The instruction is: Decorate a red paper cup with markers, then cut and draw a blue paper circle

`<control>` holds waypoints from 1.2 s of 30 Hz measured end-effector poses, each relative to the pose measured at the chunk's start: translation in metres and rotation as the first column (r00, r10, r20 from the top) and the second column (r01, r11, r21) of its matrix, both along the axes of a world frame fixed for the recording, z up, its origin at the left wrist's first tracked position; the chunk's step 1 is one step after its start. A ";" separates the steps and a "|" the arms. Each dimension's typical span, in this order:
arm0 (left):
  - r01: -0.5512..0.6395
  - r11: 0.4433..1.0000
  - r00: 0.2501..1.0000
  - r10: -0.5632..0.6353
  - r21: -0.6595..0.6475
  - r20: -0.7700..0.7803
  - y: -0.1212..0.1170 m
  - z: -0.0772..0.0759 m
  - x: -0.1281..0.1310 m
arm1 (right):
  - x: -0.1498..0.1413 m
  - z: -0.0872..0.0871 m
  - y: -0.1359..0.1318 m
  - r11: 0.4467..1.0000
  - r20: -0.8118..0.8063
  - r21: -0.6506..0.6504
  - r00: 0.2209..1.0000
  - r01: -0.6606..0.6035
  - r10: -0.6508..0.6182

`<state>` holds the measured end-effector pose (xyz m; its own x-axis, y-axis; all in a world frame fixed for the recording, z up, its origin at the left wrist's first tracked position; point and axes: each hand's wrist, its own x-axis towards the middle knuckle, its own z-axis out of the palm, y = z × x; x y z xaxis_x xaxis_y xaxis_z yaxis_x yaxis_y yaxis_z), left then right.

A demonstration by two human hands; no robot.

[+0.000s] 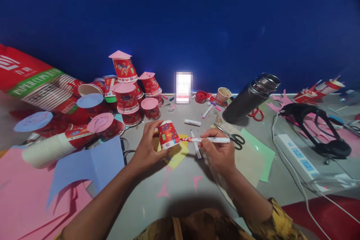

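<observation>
My left hand (pixel 146 146) grips a red patterned paper cup (pixel 168 134), held on its side just above the table. My right hand (pixel 219 150) is closed around a white marker (pixel 209 140) whose red tip touches the cup's rim. A sheet of yellow paper (pixel 176 154) lies under the cup. Black-handled scissors (pixel 234 137) rest just beyond my right hand. Another white marker (pixel 196 147) lies on the table between my hands.
Stacked red cups with pink paper lids (pixel 132 90) stand at the back left beside a sleeve of cups (pixel 56 146) and a red bag (pixel 33 78). Pink (pixel 19 191) and blue paper (pixel 92 165) lie left. A metal flask (pixel 249 99), power strip (pixel 299 155) and headphones (pixel 326 131) sit right.
</observation>
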<state>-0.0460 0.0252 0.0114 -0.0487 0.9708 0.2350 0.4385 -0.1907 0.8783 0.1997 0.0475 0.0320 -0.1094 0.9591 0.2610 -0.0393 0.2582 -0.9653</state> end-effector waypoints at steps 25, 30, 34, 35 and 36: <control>0.048 0.984 0.956 0.004 0.170 -0.293 0.000 -0.008 0.000 | -0.013 0.004 -0.005 0.883 0.334 0.450 0.942 -0.133 -0.029; 0.077 0.982 0.958 -0.025 0.173 -0.284 -0.001 -0.007 0.001 | -0.013 0.001 -0.004 0.884 0.368 0.439 0.930 -0.163 -0.011; 0.101 0.982 0.956 -0.051 0.160 -0.289 -0.001 -0.008 0.000 | -0.014 -0.002 -0.004 0.873 0.383 0.447 0.924 -0.196 0.011; 0.103 0.983 0.956 -0.055 0.155 -0.288 -0.002 -0.009 0.000 | -0.014 -0.003 -0.004 0.870 0.389 0.450 0.921 -0.204 0.014; 0.105 0.983 0.956 -0.059 0.149 -0.288 -0.002 -0.009 0.000 | -0.014 -0.002 -0.004 0.864 0.393 0.457 0.919 -0.209 0.015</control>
